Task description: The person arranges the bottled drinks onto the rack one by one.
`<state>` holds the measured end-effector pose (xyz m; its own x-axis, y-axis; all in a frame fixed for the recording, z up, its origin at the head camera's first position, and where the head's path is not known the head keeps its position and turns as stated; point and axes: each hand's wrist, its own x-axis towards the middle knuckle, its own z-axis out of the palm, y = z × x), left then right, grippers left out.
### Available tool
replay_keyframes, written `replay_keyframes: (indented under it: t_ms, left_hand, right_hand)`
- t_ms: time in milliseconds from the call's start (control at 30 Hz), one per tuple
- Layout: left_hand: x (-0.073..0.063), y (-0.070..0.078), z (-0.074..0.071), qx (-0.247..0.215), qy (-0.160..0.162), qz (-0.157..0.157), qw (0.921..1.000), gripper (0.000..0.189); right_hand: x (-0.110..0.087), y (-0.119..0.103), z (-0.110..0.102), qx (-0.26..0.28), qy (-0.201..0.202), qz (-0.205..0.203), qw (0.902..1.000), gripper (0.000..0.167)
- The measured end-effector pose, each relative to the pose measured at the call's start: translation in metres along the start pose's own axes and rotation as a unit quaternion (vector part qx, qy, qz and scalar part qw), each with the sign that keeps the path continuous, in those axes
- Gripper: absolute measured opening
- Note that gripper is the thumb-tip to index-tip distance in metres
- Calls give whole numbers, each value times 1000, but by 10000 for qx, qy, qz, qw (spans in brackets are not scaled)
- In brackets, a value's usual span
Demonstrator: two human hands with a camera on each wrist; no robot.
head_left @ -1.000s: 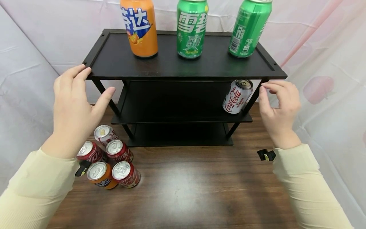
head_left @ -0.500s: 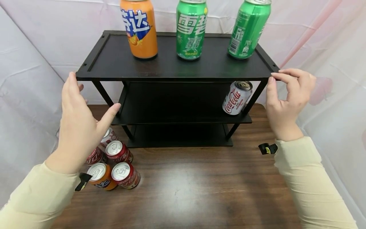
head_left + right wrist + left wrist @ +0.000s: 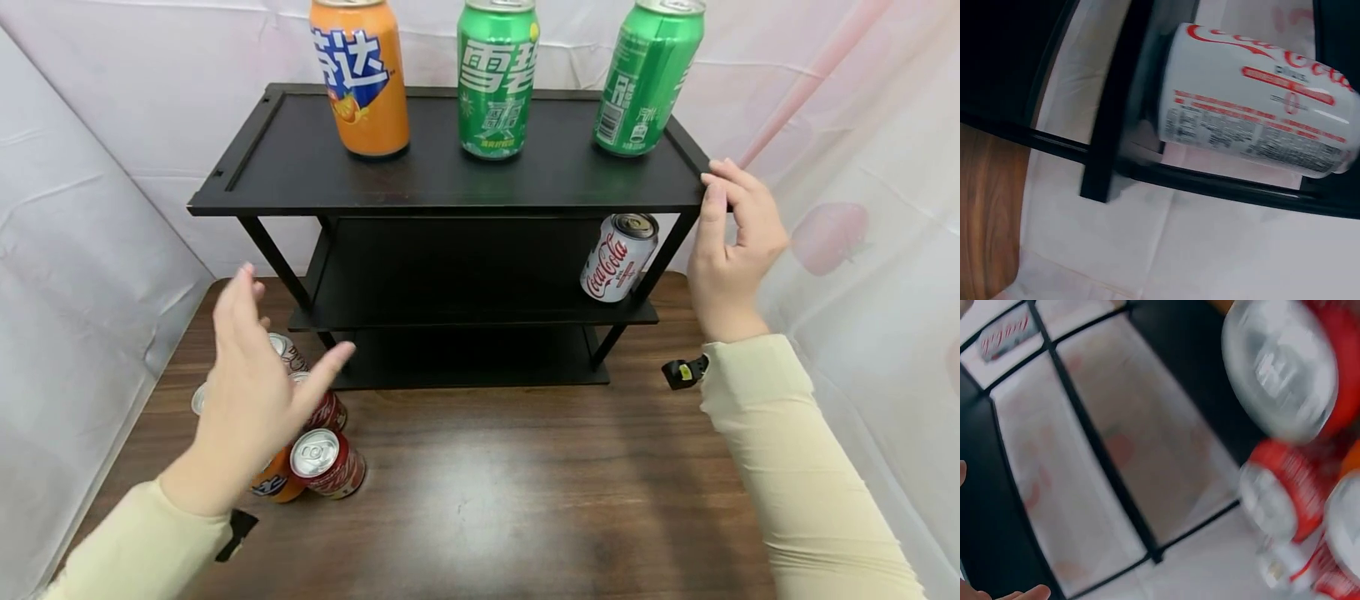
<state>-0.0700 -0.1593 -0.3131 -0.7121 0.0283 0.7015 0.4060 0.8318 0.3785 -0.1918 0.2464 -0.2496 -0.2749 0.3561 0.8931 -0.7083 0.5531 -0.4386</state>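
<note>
My left hand [image 3: 251,396], fingers spread and thumb out, hovers over a group of drink cans on the table and holds nothing. Partly behind it are a red can [image 3: 330,473], an orange can [image 3: 277,482], another red can [image 3: 330,412] and a silver can [image 3: 288,353]. In the left wrist view, the lid of a can [image 3: 1279,369] is close and blurred. My right hand [image 3: 737,250] grips the right front corner of a black three-tier shelf rack [image 3: 300,179], thumb and fingertips at its edge. The corner itself is hidden behind the hand.
On the top tier stand an orange Fanta can [image 3: 363,83] and two green Sprite cans [image 3: 497,83]. A white Coca-Cola can [image 3: 618,258] stands at the right of the middle tier, beside a post. White curtains [image 3: 75,208] enclose the wooden table [image 3: 480,517].
My left hand has left the rack's left corner and come down and right, over the cans. My right hand has shifted from the post up onto the corner. The cans have stayed put.
</note>
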Motion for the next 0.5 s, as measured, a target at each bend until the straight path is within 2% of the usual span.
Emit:
replay_keyframes:
  t_ms: [100, 200, 367, 500]
  left_hand:
    - [-19, 3, 7, 88, -254, -41, 9996, 102]
    - [-34, 3, 11, 187, -559, -232, 9980, 104]
    - [-48, -2, 13, 205, -1080, -461, 9929, 105]
    - [-57, -4, 14, 343, -1523, -742, 9849, 108]
  right_hand:
    - [-3, -1, 3, 73, 83, 37, 9999, 24]
    - [-4, 0, 6, 190, 190, 87, 9996, 24]
    - [-5, 2, 8, 304, 288, 112, 9991, 27]
    - [-7, 4, 11, 465, 392, 88, 9981, 27]
